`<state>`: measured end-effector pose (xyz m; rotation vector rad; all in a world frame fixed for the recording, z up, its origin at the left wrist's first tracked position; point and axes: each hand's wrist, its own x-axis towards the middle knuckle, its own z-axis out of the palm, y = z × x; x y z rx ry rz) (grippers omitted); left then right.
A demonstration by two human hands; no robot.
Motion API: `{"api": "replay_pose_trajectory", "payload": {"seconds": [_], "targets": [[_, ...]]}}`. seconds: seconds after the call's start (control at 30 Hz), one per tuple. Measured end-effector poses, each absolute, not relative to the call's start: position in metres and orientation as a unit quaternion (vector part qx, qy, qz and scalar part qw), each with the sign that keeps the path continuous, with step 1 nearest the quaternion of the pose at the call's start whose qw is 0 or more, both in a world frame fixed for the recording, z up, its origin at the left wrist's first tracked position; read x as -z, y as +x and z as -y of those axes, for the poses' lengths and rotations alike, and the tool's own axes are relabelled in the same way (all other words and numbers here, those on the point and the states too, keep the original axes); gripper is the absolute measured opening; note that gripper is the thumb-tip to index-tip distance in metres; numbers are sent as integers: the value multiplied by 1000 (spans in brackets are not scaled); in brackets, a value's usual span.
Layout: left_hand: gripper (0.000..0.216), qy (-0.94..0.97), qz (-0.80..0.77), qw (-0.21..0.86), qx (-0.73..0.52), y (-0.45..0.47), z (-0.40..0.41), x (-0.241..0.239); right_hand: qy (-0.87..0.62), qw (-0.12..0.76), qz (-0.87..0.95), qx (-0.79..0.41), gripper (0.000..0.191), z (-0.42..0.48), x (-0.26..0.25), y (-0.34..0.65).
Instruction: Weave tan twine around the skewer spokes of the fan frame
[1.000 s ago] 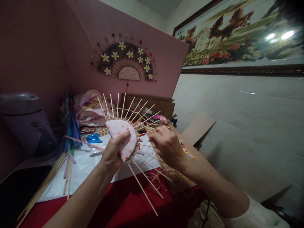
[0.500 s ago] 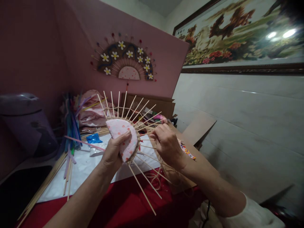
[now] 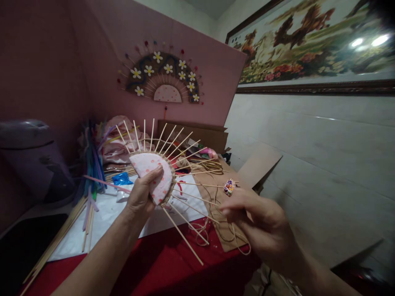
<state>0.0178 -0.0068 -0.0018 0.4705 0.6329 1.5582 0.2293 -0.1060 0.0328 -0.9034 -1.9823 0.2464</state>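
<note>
My left hand (image 3: 145, 189) grips a half-round board (image 3: 151, 166) covered in pale pink fabric with orange-red dots, the thumb on its face. Thin wooden sticks (image 3: 180, 137) fan out from the curved edge, which has a band of woven twine (image 3: 172, 172) along it. My right hand (image 3: 259, 222) is held apart from the board, near the stick tips at the right. Its fingers are pinched together on the brown twine (image 3: 235, 238), which hangs in loose loops beneath; the exact grip is blurred.
A white sheet (image 3: 108, 230) and brown cardboard (image 3: 230, 244) lie on the red tablecloth (image 3: 160, 267). Loose sticks (image 3: 55, 242) and pipe cleaners (image 3: 91, 164) are at the left. A flower-decorated fan (image 3: 168, 70) stands out on the pink panel (image 3: 216, 78). A patterned scissors-like item (image 3: 230, 187) lies right.
My right hand has moved from the sticks down and to the right, toward me. The board in my left hand has shifted slightly left.
</note>
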Motion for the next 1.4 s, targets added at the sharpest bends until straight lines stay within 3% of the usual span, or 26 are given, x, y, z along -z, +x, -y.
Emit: {"api": "replay_pose_trajectory", "payload": {"seconds": [0.17, 0.5, 0.73, 0.93, 1.07, 1.2, 1.4], "targets": [[9, 200, -280, 642, -686, 18, 6, 1, -399, 475, 776, -113, 16, 120, -26, 244], [14, 183, -281, 590, -734, 12, 2, -6, -510, 506, 683, -133, 19, 67, 6, 270], [17, 190, -273, 603, -725, 8, 1, -6, -573, 460, 627, -259, 17, 3, 17, 271], [14, 205, -271, 609, -717, 7, -2, -1, -534, 446, 637, -332, 6, -51, 35, 233], [14, 209, -278, 613, -710, 8, -2, 1, -486, 465, 662, -331, 17, -71, 52, 218], [15, 199, -278, 616, -710, 9, -2, 3, -438, 507, 665, -330, 6, -72, 61, 212], [14, 191, -287, 624, -702, 11, -3, 7, -417, 512, 658, -361, 7, -57, 65, 210]]}}
